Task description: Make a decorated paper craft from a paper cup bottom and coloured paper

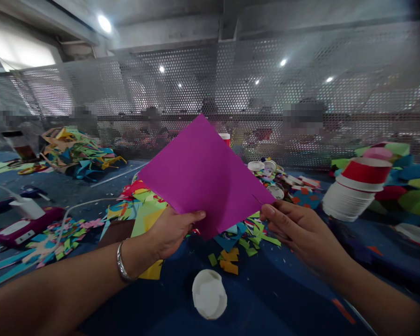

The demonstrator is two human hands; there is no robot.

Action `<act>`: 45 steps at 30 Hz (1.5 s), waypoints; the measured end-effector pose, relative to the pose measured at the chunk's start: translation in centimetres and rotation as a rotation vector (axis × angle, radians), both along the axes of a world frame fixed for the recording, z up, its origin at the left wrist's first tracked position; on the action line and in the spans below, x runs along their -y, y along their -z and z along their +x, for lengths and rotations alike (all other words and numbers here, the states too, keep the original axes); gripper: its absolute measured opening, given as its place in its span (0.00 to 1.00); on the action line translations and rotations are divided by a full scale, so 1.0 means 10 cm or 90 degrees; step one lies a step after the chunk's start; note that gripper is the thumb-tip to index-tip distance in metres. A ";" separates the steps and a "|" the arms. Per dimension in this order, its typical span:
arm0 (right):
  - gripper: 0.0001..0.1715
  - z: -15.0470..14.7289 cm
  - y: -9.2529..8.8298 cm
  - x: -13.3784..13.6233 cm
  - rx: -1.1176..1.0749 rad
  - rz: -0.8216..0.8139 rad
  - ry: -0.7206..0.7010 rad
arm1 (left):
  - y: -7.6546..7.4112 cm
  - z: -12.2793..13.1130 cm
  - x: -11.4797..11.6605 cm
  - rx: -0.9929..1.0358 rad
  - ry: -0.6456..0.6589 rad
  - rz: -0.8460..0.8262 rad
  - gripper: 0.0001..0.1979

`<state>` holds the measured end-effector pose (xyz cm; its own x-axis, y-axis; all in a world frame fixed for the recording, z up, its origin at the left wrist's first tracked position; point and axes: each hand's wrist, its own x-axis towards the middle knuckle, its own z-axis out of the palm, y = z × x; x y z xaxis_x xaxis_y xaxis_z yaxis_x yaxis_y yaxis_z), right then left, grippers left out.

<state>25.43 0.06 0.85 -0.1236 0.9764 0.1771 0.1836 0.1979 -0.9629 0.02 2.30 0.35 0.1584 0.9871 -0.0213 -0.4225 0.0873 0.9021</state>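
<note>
A magenta paper sheet [203, 177] is held up over the blue table [273, 289], tilted like a diamond. My left hand [171, 231] grips its lower left edge, thumb on the front; a metal bangle sits on that wrist. My right hand [297, 228] pinches the sheet's right corner between thumb and fingers. Below the sheet lie several coloured paper scraps [231, 261] and an upturned white paper cup [209, 294].
A stack of red and white paper cups [357, 189] lies on its side at right, by coloured paper [406, 186]. More cut paper [77, 151] is piled back left. A white cable and purple device [21, 228] sit far left. Behind a perforated metal screen [231, 93], other people sit.
</note>
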 end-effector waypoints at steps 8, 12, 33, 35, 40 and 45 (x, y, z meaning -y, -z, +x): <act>0.21 0.01 -0.02 0.02 0.009 0.001 0.008 | 0.00 -0.01 0.00 -0.028 0.004 -0.001 0.27; 0.20 0.01 -0.01 0.01 0.012 0.007 0.006 | -0.03 0.00 0.01 -0.029 0.009 -0.011 0.29; 0.26 -0.08 -0.05 0.04 -0.070 -0.023 0.025 | -0.01 -0.01 0.02 -0.022 0.021 -0.011 0.25; 0.26 -0.09 -0.05 0.04 -0.072 -0.017 0.026 | -0.01 -0.01 0.02 -0.018 0.022 -0.009 0.26; 0.24 -0.08 -0.03 0.04 -0.072 0.002 0.028 | 0.00 0.01 0.03 -0.010 0.026 -0.004 0.27; 0.25 -0.10 -0.05 0.04 -0.073 0.005 0.029 | -0.05 0.03 0.05 -0.006 0.012 0.018 0.28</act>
<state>24.47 -0.35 1.40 -0.0577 0.9790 0.1955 0.0806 0.1998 -0.9765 0.28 1.82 0.84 0.1773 0.9841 0.0050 -0.4131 0.0698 0.9080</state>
